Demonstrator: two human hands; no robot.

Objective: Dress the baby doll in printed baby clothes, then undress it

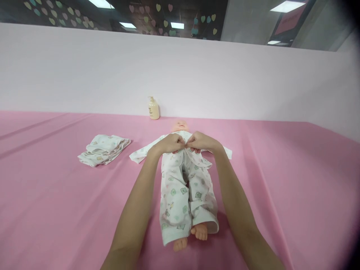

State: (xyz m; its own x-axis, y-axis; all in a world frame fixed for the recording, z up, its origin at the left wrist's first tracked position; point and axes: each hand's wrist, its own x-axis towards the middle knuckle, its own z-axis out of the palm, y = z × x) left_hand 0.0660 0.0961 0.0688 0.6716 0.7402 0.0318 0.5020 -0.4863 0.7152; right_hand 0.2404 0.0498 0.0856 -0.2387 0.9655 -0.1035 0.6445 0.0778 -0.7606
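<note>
A baby doll [180, 125] lies on its back, its head toward the wall and its bare feet toward me. It wears a white patterned jacket [147, 149] with the sleeves spread out, and matching trousers [174, 195]. Over the doll's chest, my left hand [172, 144] and my right hand [201, 142] meet with fingertips pinched on the jacket's front edges. The small fastening between the fingertips, if any, is hidden. Below my right hand, the jacket's lower front flap hangs loose over the trousers.
A folded stack of white patterned cloth [104, 150] lies to the left of the doll. By the white wall [180, 71] stands a cream pump bottle [153, 108]. A pink sheet [70, 210] with several creases covers the surface. Above the wall is a dark window with heart decorations.
</note>
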